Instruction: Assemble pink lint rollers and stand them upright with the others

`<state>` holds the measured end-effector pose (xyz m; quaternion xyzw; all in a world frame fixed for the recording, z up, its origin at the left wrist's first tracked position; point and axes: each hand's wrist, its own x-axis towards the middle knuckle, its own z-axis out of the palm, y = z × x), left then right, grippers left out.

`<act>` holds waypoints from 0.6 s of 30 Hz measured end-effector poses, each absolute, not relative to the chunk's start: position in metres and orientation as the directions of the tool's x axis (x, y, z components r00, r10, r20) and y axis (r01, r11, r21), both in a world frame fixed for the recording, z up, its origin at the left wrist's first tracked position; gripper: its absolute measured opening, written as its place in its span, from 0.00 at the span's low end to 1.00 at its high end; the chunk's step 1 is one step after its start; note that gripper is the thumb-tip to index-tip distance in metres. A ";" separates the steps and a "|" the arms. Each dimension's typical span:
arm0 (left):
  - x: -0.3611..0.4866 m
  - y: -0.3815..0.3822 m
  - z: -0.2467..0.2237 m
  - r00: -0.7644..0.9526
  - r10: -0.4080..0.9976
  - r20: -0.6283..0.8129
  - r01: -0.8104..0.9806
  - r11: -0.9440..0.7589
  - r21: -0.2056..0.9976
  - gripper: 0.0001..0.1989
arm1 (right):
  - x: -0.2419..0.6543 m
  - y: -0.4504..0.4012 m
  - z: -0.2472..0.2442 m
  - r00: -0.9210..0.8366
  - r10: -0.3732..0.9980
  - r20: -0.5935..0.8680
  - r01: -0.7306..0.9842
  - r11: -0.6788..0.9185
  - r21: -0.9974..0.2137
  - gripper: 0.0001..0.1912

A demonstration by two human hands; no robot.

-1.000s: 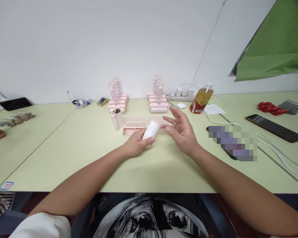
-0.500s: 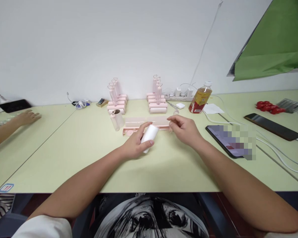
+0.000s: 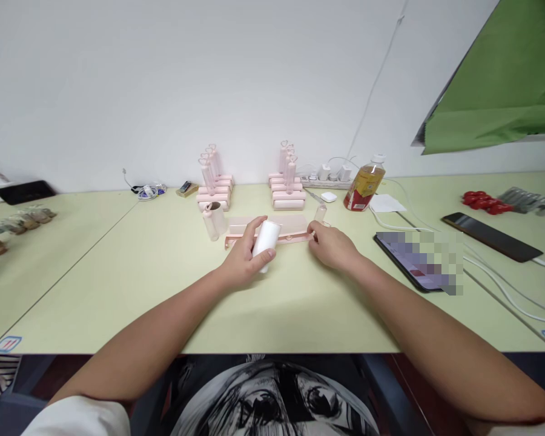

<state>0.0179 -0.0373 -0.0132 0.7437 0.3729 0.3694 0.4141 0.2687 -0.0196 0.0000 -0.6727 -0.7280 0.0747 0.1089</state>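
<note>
A plain white roll (image 3: 266,238), like a lint roller refill, is wrapped in the fingers of my left hand (image 3: 244,257) and tilted above the table. Fingers curled together, my right hand (image 3: 333,243) is at the right end of a long pink open case (image 3: 295,224); what its fingertips pinch, if anything, is hidden. Just behind those fingers is a small clear pinkish piece (image 3: 320,213). To the left of the case stand a pale pink cylinder (image 3: 211,224) and an upright hollow tube (image 3: 218,216) with a brown inside.
Two rows of pink rollers with heart-topped handles (image 3: 213,197) (image 3: 289,195) stand near the wall. A drink bottle (image 3: 364,184), power strip (image 3: 336,181) and phone (image 3: 409,263) with cables are to the right. Several brown-and-clear bundles (image 3: 27,219) lie far left.
The white roll and my left hand have shifted slightly left and up. My right hand has moved down a little, its fingers more curled. Another person's hand at far left has withdrawn.
</note>
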 end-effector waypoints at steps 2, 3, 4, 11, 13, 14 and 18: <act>0.019 -0.038 -0.012 0.434 0.862 0.261 0.245 -0.392 0.887 0.43 | 0.270 -0.019 0.002 -0.089 0.991 0.105 0.962 0.112 -0.248 0.11; 0.019 -0.038 -0.012 0.423 0.864 0.273 0.242 -0.398 0.885 0.43 | 0.271 -0.020 0.003 -0.100 0.987 0.123 0.957 0.129 -0.259 0.10; 0.020 -0.038 -0.012 0.412 0.867 0.281 0.235 -0.399 0.886 0.43 | 0.272 -0.020 0.004 -0.114 0.984 0.137 0.951 0.148 -0.273 0.10; 0.022 -0.038 -0.011 0.344 0.915 0.211 0.173 -0.283 0.944 0.43 | 0.273 -0.023 0.008 -0.208 0.950 0.235 0.899 0.280 -0.336 0.06; 0.022 -0.037 -0.011 0.325 0.924 0.202 0.166 -0.266 0.950 0.43 | 0.273 -0.024 0.009 -0.273 0.938 0.212 0.874 0.334 -0.352 0.06; 0.022 -0.037 -0.011 0.319 0.926 0.199 0.163 -0.261 0.952 0.43 | 0.273 -0.025 0.009 -0.317 0.930 0.189 0.856 0.366 -0.365 0.07; 0.022 -0.037 -0.011 0.315 0.928 0.200 0.168 -0.262 0.950 0.43 | 0.272 -0.027 0.008 -0.459 0.883 0.104 0.777 0.455 -0.435 0.07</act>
